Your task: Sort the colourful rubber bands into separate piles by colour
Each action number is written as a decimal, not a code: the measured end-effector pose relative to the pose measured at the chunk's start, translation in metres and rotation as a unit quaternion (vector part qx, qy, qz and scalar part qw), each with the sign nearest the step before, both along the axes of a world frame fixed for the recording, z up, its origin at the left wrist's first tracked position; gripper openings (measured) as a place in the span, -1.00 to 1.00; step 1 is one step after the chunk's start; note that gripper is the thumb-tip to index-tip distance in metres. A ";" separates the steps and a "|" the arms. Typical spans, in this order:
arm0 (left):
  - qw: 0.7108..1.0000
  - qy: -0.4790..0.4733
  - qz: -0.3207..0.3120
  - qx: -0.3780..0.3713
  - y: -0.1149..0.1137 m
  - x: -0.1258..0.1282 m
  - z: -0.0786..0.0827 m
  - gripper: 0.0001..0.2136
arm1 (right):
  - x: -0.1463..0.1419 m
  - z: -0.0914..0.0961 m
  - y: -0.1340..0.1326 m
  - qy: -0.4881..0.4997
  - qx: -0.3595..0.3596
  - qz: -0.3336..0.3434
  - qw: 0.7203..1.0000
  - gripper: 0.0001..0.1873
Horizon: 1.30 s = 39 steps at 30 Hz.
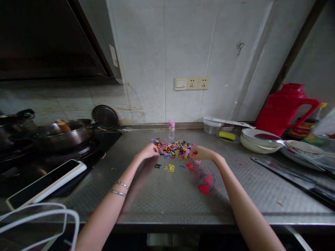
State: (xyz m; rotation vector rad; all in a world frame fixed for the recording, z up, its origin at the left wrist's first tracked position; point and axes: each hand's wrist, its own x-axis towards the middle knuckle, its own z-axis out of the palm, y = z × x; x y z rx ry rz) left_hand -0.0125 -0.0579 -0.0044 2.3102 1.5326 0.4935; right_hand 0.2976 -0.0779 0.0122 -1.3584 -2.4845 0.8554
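A heap of small multicoloured elastic bands lies on the metal counter between my hands. At its left edge my left hand has its fingers pinched together; anything in them is too small to make out. My right hand is closed at the heap's right edge, its fingertips partly hidden. In front of the heap lie small groups by colour: black bands, yellow bands, a blue band and red bands. Pink bands sit just below my right hand.
Behind the heap stands a small clear bottle with a pink cap. A clear bag with red print lies near my right forearm. Bowls, a knife and a red thermos are at right; a pan is on the stove at left.
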 end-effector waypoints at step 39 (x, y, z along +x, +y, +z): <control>0.980 -0.163 -0.061 -0.093 -0.014 0.013 0.024 -0.79 | -0.002 0.000 0.000 0.016 0.169 -0.086 0.982 -0.79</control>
